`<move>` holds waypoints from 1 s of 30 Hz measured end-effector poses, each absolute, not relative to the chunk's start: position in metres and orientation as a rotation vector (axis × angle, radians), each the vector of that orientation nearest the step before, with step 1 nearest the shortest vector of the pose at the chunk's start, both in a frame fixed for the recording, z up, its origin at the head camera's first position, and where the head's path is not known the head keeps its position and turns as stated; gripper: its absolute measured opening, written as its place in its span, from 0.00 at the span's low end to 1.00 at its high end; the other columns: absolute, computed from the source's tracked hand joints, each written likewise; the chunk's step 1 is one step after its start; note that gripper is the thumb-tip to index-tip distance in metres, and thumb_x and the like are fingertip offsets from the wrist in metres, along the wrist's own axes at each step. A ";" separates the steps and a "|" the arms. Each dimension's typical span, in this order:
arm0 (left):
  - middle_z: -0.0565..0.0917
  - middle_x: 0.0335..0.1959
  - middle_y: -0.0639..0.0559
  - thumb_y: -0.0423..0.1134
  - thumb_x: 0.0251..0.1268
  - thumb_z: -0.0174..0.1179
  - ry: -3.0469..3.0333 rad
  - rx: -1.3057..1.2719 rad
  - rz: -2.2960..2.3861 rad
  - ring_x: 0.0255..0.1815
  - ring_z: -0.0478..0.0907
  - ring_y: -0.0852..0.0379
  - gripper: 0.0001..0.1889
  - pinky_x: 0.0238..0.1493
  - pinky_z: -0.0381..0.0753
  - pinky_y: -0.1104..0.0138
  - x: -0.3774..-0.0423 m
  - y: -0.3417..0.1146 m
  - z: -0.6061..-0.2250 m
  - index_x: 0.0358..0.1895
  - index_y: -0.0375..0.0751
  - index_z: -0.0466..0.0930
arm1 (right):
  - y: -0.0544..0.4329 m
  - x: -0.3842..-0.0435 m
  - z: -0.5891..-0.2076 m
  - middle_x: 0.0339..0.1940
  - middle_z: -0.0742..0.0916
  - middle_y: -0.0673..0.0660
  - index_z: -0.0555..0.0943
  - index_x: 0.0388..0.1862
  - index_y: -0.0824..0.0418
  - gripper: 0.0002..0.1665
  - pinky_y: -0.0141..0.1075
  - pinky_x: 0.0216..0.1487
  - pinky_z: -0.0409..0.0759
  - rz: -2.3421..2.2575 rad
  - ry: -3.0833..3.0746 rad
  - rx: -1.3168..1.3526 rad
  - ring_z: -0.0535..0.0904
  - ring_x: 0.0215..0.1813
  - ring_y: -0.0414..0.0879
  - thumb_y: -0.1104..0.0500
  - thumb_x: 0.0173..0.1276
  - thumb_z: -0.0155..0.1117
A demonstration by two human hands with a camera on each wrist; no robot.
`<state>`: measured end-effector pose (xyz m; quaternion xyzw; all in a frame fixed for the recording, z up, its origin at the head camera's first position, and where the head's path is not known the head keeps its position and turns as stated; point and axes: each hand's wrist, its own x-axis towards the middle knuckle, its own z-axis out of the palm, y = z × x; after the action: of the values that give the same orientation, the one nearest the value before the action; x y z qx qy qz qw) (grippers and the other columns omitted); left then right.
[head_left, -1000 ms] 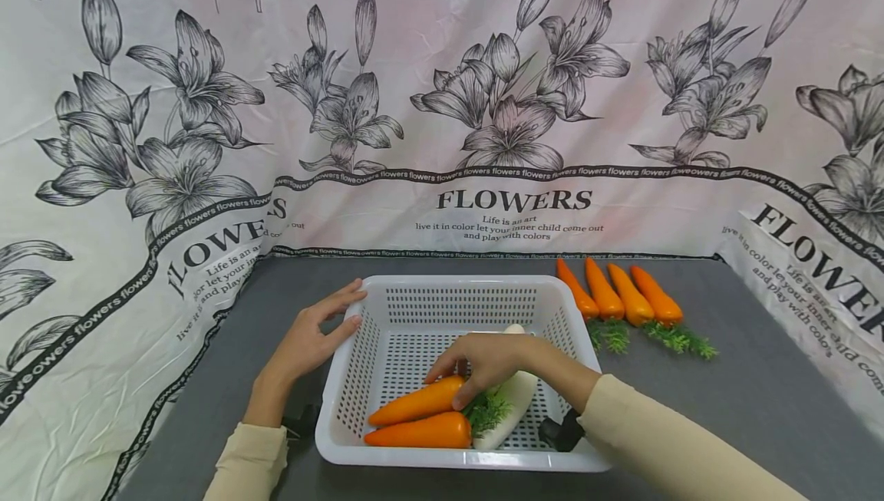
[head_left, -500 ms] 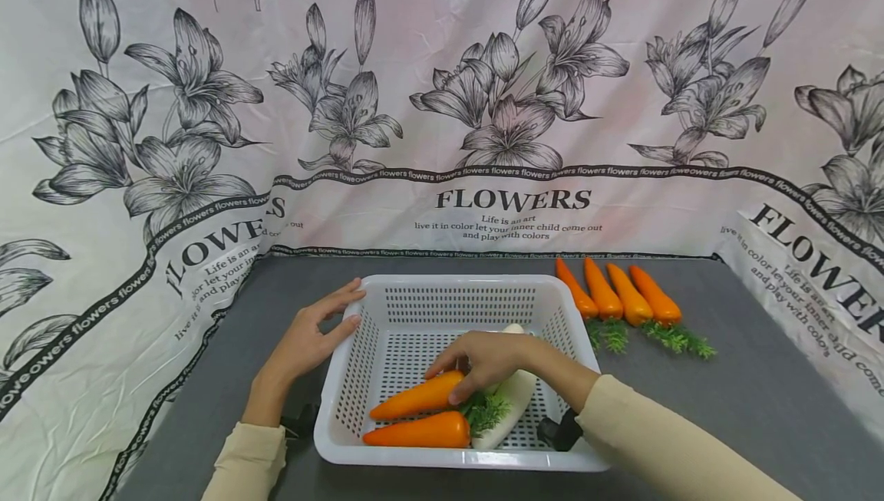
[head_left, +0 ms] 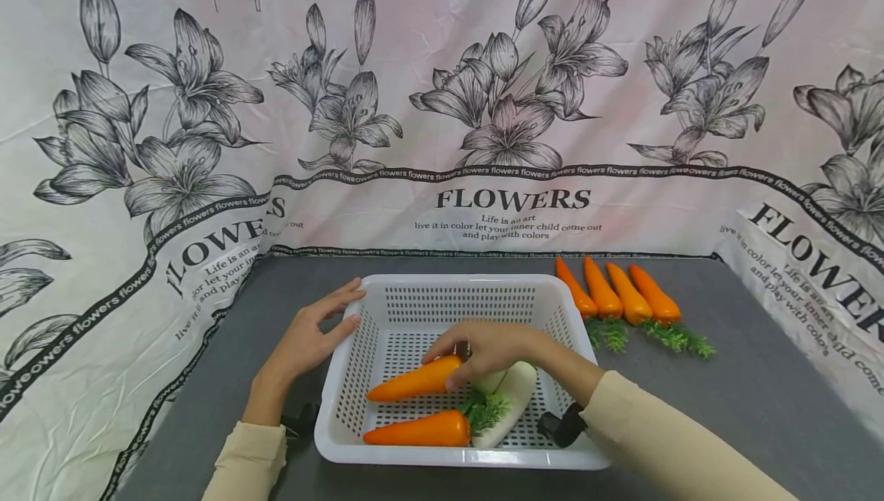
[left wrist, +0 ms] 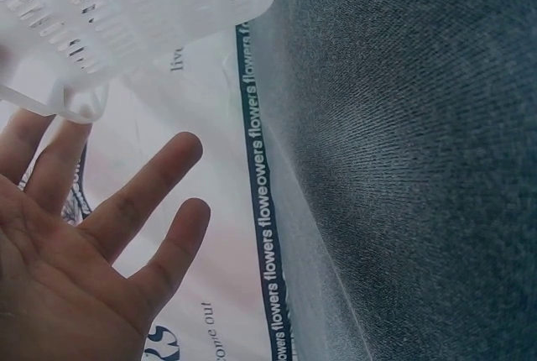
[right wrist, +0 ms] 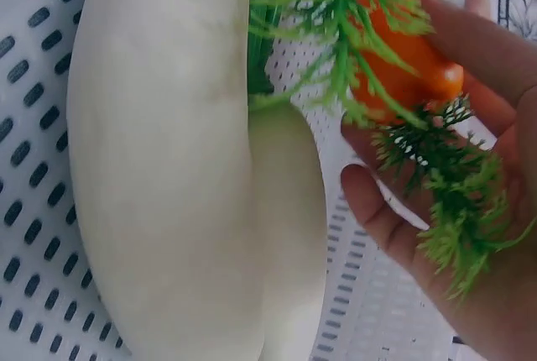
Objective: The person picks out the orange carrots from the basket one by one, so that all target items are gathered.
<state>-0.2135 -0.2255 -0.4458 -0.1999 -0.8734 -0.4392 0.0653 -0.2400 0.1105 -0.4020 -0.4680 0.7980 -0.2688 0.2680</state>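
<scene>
My right hand [head_left: 486,347] holds an orange carrot [head_left: 417,380] by its thick top end, inside a white perforated basket [head_left: 452,457]. In the right wrist view, this carrot's green leaves [right wrist: 457,201] hang against the palm. A second carrot [head_left: 417,430] lies along the basket's near side. Two white radishes [right wrist: 168,159] rest side by side to the right of the carrots; the far one is mostly hidden by the hand in the head view. My left hand [head_left: 311,336] touches the basket's left rim with fingers extended, as the left wrist view also shows.
Several carrots [head_left: 625,294] lie in a row on the grey tabletop [head_left: 663,401], behind the basket's right corner. A flower-printed cloth [head_left: 511,209] hangs at the back and both sides. A black wrist device [head_left: 562,426] sits under the right forearm, over the basket.
My right hand has shifted slightly away from me with the held carrot, widening the gap to the near carrot. The left hand stays on the rim.
</scene>
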 end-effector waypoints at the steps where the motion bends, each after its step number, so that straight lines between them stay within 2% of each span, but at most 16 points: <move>1: 0.64 0.81 0.55 0.44 0.75 0.60 -2.634 -0.604 -1.324 0.71 0.74 0.40 0.25 0.65 0.72 0.36 -0.213 -0.226 -0.446 0.73 0.55 0.73 | 0.111 -0.240 -0.401 0.55 0.88 0.44 0.83 0.64 0.49 0.27 0.35 0.53 0.82 -0.727 2.160 -1.271 0.78 0.47 0.33 0.52 0.66 0.74; 7: 0.65 0.80 0.56 0.44 0.75 0.60 -2.636 -0.601 -1.308 0.66 0.78 0.43 0.25 0.64 0.73 0.38 -0.213 -0.227 -0.445 0.73 0.55 0.73 | 0.121 -0.242 -0.393 0.53 0.88 0.45 0.83 0.64 0.51 0.27 0.32 0.49 0.80 -0.750 2.181 -1.298 0.78 0.44 0.34 0.52 0.66 0.73; 13: 0.65 0.80 0.56 0.44 0.75 0.60 -2.638 -0.596 -1.303 0.65 0.79 0.44 0.25 0.63 0.73 0.38 -0.214 -0.228 -0.447 0.73 0.56 0.73 | 0.141 -0.244 -0.375 0.51 0.88 0.47 0.81 0.67 0.52 0.28 0.35 0.49 0.82 -0.837 2.213 -1.243 0.80 0.45 0.41 0.52 0.67 0.72; 19: 0.65 0.80 0.55 0.44 0.75 0.60 -2.632 -0.605 -1.298 0.65 0.79 0.43 0.25 0.63 0.73 0.38 -0.214 -0.226 -0.447 0.73 0.56 0.73 | 0.169 -0.247 -0.357 0.56 0.87 0.47 0.79 0.69 0.51 0.30 0.38 0.52 0.84 -0.899 2.322 -1.174 0.82 0.48 0.41 0.50 0.69 0.71; 26: 0.64 0.81 0.56 0.45 0.75 0.60 -2.633 -0.604 -1.303 0.67 0.77 0.42 0.25 0.63 0.72 0.36 -0.213 -0.225 -0.447 0.73 0.56 0.73 | 0.208 -0.253 -0.350 0.63 0.85 0.57 0.77 0.71 0.57 0.32 0.39 0.50 0.85 -1.034 2.418 -1.056 0.83 0.48 0.45 0.52 0.70 0.70; 30: 0.64 0.81 0.58 0.46 0.75 0.60 -2.633 -0.601 -1.324 0.68 0.76 0.42 0.25 0.64 0.71 0.36 -0.212 -0.224 -0.446 0.73 0.58 0.73 | 0.234 -0.253 -0.346 0.62 0.85 0.59 0.77 0.71 0.56 0.33 0.39 0.47 0.84 -1.077 2.493 -0.935 0.84 0.47 0.49 0.52 0.69 0.71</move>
<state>-0.2121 -0.2238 -0.4464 -0.1994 -0.8735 -0.4392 0.0667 -0.2535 0.2335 -0.3462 -0.3227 0.8601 -0.3716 0.1345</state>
